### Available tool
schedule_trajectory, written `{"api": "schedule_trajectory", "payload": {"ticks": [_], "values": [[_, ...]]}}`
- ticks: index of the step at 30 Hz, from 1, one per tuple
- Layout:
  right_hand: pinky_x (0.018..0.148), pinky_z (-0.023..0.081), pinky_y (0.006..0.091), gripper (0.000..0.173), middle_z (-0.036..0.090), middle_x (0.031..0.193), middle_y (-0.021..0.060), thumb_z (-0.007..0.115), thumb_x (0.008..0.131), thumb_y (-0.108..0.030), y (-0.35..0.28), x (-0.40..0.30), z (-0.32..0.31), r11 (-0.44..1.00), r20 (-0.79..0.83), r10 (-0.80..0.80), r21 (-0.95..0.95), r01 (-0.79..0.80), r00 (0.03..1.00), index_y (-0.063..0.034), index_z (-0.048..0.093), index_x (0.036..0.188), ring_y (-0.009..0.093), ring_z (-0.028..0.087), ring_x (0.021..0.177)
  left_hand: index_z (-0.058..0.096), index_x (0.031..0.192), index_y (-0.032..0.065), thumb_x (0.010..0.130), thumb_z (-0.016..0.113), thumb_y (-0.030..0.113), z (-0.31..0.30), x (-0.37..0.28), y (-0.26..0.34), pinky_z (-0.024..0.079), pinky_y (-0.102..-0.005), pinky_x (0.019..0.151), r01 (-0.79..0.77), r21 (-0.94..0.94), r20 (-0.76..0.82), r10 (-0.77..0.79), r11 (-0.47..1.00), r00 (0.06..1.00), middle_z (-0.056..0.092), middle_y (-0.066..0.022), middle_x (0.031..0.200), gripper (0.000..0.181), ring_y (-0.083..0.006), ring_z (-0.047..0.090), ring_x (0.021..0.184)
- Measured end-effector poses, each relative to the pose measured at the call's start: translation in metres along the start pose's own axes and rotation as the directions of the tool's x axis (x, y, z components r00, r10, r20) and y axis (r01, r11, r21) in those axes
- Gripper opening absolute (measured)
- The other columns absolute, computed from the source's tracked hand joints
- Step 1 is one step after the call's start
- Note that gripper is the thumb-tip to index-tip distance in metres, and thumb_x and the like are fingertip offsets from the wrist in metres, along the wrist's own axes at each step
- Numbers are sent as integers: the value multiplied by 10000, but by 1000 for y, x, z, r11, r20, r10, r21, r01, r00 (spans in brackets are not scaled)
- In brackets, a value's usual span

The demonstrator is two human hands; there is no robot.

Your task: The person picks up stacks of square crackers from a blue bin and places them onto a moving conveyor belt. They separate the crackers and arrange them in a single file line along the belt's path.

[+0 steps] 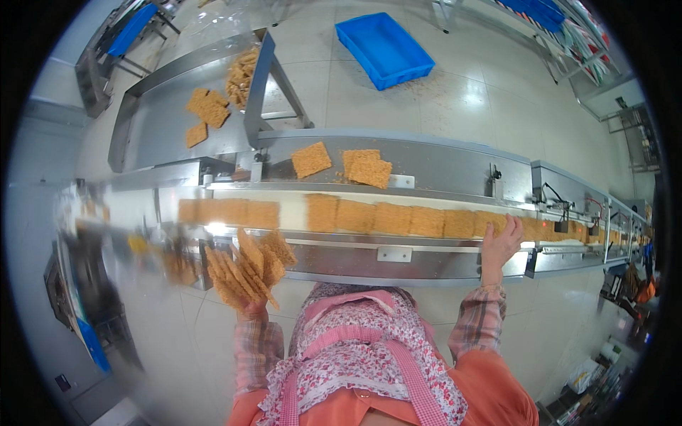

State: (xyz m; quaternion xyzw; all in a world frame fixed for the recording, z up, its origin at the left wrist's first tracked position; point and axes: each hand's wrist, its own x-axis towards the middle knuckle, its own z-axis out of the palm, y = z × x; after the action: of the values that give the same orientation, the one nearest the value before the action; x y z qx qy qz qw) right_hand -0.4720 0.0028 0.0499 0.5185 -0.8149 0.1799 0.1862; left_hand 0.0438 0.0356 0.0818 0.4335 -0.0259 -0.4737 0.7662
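Observation:
My left hand [253, 310] grips a fanned bundle of several square golden-brown crispy cakes [241, 271], held out over the near side of the conveyor. Most of my left fingers are hidden behind the bundle. A row of similar flat cakes [393, 217] lies along the pale conveyor belt [292, 214], with a gap in the row left of centre. At the right, my right hand [501, 242] reaches over the near rail. Its fingers are spread on or just above a cake [486, 222] in the row; contact is hard to make out.
Loose cakes [367, 166] rest on the steel ledge [447, 160] beyond the belt. A steel tray table [160, 122] at far left bears more cakes and a heap of pieces [242, 77]. A blue crate [384, 50] sits on the floor. Sensors [562, 223] overhang the belt at right.

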Motion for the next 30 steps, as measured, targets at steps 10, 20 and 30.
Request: {"api": "schedule_trajectory", "payload": {"ticks": [10, 20, 30], "values": [[764, 390, 441, 350, 562, 900, 73, 699, 728, -371, -228, -59, 30, 912, 292, -322, 352, 212, 901, -80, 633, 910, 280, 508, 855, 242, 1445, 169, 985, 295, 445, -39, -17, 18, 334, -376, 1076, 109, 10, 29, -109, 994, 994, 303, -23, 1449, 539, -191, 345, 1305], [604, 479, 310, 246, 567, 809, 84, 653, 787, -101, -140, -72, 47, 359, 548, 83, 763, -538, 833, -23, 523, 980, 183, 562, 670, 493, 1281, 68, 700, 697, 463, -123, 21, 4, 378, -433, 1034, 435, -148, 234, -396, 888, 888, 526, -90, 1282, 732, -267, 487, 1192], [693, 446, 247, 333, 575, 930, 44, 640, 834, -179, -225, -71, -40, 544, 707, -315, 681, -490, 633, -1, 554, 1102, 123, 533, 783, 477, 1296, 67, 702, 711, 355, -99, 41, 2, 364, -467, 1035, 670, -131, 489, -540, 731, 685, 517, -111, 1290, 701, -297, 482, 1190]]}}
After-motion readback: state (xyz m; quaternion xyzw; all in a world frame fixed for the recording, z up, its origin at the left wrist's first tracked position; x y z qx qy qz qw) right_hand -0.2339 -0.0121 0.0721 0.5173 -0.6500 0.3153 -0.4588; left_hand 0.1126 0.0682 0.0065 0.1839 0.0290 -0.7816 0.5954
